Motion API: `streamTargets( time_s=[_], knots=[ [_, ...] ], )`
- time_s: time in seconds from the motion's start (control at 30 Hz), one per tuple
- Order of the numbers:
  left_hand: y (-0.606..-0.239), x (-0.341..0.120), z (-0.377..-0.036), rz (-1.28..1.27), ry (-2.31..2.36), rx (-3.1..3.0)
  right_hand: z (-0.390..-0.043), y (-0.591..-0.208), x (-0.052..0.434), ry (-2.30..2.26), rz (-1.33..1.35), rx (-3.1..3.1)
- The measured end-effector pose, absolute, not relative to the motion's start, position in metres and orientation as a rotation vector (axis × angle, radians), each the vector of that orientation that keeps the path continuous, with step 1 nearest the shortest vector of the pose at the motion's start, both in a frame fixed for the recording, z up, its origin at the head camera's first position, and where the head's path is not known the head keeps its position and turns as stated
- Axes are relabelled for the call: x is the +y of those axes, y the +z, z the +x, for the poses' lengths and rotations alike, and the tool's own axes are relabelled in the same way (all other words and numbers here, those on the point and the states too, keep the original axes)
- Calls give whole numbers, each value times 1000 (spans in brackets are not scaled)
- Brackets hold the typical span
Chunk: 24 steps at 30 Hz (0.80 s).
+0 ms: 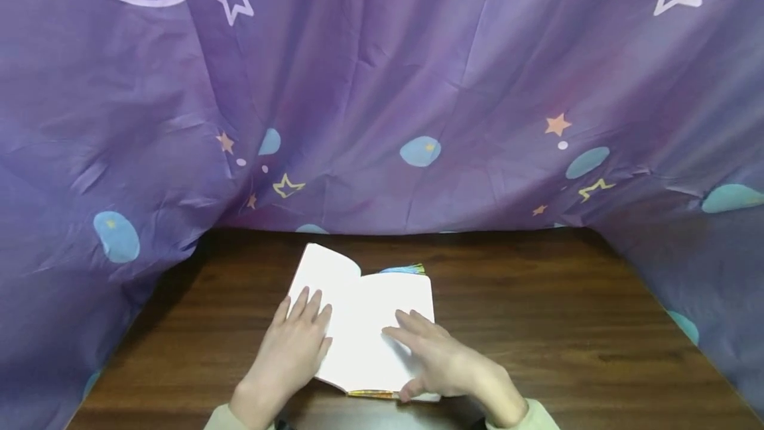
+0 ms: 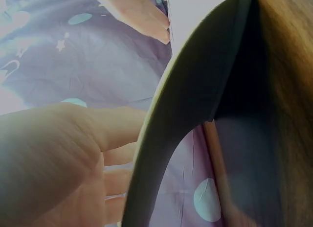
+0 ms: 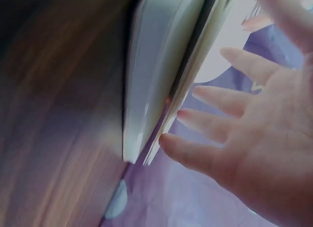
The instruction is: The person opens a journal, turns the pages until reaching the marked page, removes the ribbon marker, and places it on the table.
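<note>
An open book (image 1: pixel 370 324) with bright white pages lies on the table, its left side lifted and bowed. My left hand (image 1: pixel 294 347) lies on the left page, fingers spread and fairly straight. In the left wrist view, the dark underside of the raised cover (image 2: pixel 190 85) arches up from the table beside that hand. My right hand (image 1: pixel 444 358) is over the right page, fingers apart and thumb by the lower edge. Seen from the right wrist, its fingertips (image 3: pixel 168 139) touch some lifted leaves, with a thicker page block (image 3: pixel 156 65) below them.
A blue and yellow-green tassel (image 1: pixel 402 269) sticks out past the book's top edge. The dark wooden table (image 1: pixel 537 304) extends to both sides. Purple cloth (image 1: pixel 382 98) with stars and moons hangs behind and along the sides.
</note>
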State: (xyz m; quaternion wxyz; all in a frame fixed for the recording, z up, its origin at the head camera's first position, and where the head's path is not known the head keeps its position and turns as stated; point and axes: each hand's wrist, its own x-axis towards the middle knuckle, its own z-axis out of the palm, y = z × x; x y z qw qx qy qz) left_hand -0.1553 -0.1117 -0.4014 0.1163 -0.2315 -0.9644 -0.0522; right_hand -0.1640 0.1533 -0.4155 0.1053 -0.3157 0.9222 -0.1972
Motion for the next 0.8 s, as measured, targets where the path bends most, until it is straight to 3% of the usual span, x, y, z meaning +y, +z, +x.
streamTargets(
  time_s=[0.4, 0.8],
  knots=[
    [-398, -117, -154, -660, -280, -2939, -159, -421, 157, -472, -828, 2688],
    [-398, -117, -156, -660, -280, -2935, -170, -416, 177, -580, -1121, 2771]
  ],
)
